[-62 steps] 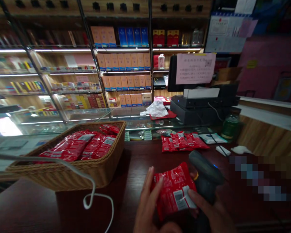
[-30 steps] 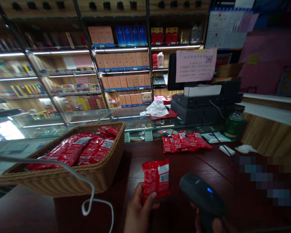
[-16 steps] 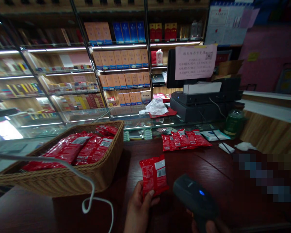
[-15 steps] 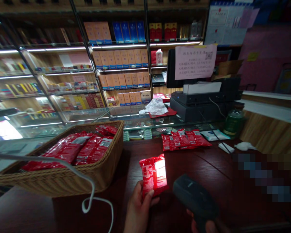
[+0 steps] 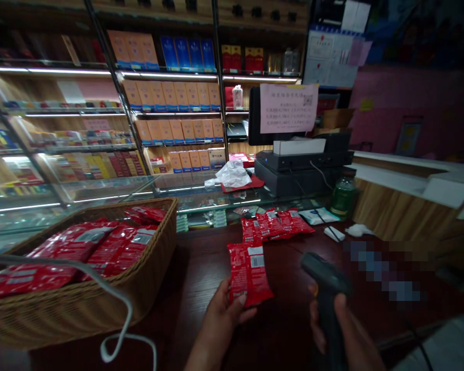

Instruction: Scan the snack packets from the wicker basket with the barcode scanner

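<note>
Pinched between the thumb and fingers of my left hand [image 5: 226,312] is a small red snack packet [image 5: 251,273], its white barcode label facing up toward me. My right hand [image 5: 342,322] grips a black handheld barcode scanner [image 5: 327,283] by its handle, the head tilted toward the packet but apart from it. Beyond the held packet, several red packets [image 5: 272,225] lie in a row on the dark wooden counter [image 5: 201,268]. A wicker basket [image 5: 154,263] at the left holds larger red packs [image 5: 112,247].
A white cable [image 5: 127,304] crosses in front of the basket. At the back stand a monitor with a paper sign [image 5: 288,108], a black cash drawer [image 5: 282,178], a crumpled white bag [image 5: 234,174] and a green jar [image 5: 343,193]. Stocked shelves [image 5: 178,113] line the wall.
The bright light on the packet's label is gone, and its barcode now shows. My right hand has risen further into view with the scanner. The view has shifted to the right.
</note>
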`<state>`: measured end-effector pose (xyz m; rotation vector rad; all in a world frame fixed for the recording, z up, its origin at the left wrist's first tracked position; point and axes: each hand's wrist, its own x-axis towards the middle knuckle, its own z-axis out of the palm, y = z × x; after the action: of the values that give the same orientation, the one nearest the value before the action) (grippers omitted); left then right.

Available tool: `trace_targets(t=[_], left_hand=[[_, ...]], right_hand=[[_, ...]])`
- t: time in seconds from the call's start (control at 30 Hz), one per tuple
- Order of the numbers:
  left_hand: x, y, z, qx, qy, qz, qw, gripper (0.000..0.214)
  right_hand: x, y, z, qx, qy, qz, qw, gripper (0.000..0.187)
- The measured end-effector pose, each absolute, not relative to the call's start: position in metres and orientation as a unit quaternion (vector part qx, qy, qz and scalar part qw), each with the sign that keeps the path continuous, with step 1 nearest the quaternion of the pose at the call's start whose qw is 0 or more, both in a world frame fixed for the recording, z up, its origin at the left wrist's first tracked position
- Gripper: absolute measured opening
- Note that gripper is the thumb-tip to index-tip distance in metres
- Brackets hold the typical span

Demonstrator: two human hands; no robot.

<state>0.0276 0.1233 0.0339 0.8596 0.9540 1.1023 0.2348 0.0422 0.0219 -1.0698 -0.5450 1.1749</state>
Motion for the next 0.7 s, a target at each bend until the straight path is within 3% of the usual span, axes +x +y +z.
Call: trace_targets(t=[0.13, 0.37, 0.53, 0.7], left_hand=[[0.085, 0.160, 0.047, 0.357, 0.383, 0.382, 0.762, 0.035], [0.201, 0.198, 0.039, 0.349, 0.371, 0.295, 0.808, 0.013], [0.238, 0.209, 0.040, 0.374, 0.388, 0.236, 0.809, 0.029], [0.202, 0.203, 0.057, 0.438, 0.408, 0.183, 0.780, 0.043]], right_hand=[[0.255, 0.059, 0.021, -0.376, -0.147, 0.482, 0.778, 0.049], [0.255, 0.062, 0.014, -0.357, -0.154, 0.450, 0.804, 0.052], [0.254, 0.064, 0.013, -0.385, -0.163, 0.429, 0.801, 0.052], [0.259, 0.065, -0.003, -0.418, -0.165, 0.440, 0.778, 0.060]])
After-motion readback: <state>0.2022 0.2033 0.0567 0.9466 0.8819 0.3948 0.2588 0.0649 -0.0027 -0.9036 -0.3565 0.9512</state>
